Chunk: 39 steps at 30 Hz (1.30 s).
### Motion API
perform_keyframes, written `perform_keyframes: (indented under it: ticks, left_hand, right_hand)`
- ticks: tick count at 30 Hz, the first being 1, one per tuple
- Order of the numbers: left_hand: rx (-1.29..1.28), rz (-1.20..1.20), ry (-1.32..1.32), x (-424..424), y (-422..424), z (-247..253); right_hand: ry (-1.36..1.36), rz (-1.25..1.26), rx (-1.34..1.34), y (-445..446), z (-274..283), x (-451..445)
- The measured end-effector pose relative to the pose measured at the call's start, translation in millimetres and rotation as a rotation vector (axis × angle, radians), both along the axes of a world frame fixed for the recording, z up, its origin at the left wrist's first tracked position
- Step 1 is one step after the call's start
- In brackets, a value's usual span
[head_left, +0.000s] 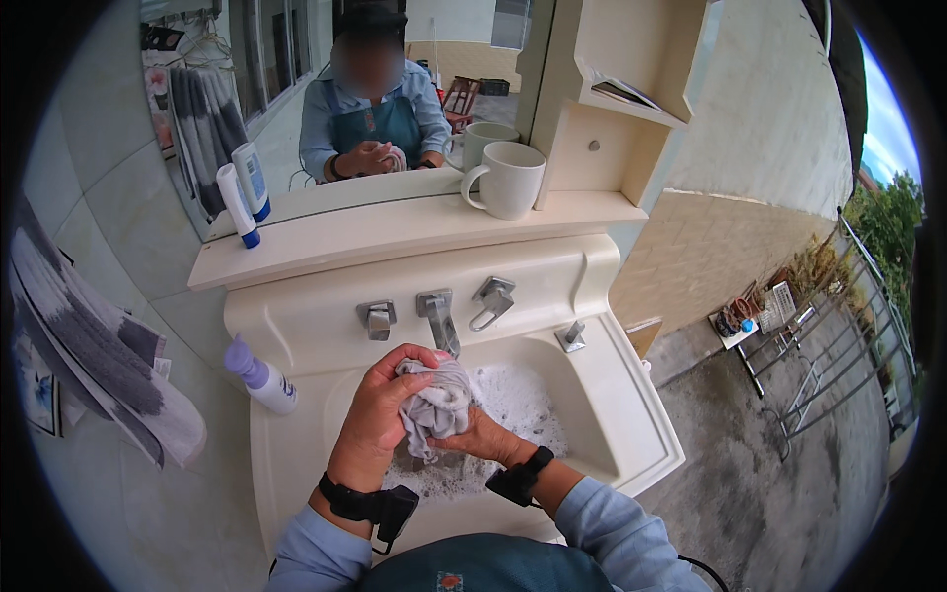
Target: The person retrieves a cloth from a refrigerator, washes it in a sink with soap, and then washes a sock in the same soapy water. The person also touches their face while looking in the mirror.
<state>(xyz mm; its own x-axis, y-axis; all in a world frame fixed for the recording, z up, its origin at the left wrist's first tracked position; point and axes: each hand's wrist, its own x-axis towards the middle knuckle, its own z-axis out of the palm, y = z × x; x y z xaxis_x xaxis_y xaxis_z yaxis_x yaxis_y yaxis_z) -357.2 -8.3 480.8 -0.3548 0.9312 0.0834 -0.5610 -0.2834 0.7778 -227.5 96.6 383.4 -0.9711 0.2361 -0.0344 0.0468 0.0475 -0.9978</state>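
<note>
A wet, light grey cloth [436, 403] is bunched up between my two hands, over the white washbasin [592, 422]. My left hand [377, 411] grips its left side, with the thumb across the front. From the lower right, my right hand [481, 436] holds the other side, its fingers partly hidden by the cloth. Below them, white suds [518, 399] lie on the water in the basin. The metal spout [442, 325] is just behind the cloth, between two metal handles, the left [377, 320] and the right [494, 300]. Both wrists wear black straps with small devices.
A pump bottle [274, 388] with a purple top stands on the basin's left rim. The shelf [414, 218] above bears a white mug [507, 181] and a white tube [238, 207] with a blue cap. A mirror rises behind it. Grey and white towels [111, 355] hang at left.
</note>
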Motion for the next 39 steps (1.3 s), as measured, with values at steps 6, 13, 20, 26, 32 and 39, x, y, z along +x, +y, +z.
perform_keyframes:
  ticks: [6, 13, 20, 26, 32, 39]
  left_hand:
    - [-0.046, 0.276, -0.488, -25, -5, -71]
    - [-0.547, 0.047, -0.248, -17, -32, -149]
    - [-0.232, 0.081, 0.844, -19, -17, -101]
    - [-0.091, 0.024, 0.546, 20, -11, -126]
    - [-0.448, 0.126, 0.576, 39, -3, -155]
    - [-0.490, -0.030, -0.098, 27, -30, -134]
  right_hand:
    - [-0.010, -0.144, 0.019, 8, -38, 3]
    - [0.008, -0.308, -0.292, 16, -52, 5]
    - [-0.021, -0.246, -0.583, 10, -17, 12]
    - [0.094, -0.447, -0.844, -4, -6, 1]
    - [-0.012, -0.405, -0.938, -26, -15, 0]
    - [-0.184, -0.042, -0.206, -18, 4, 28]
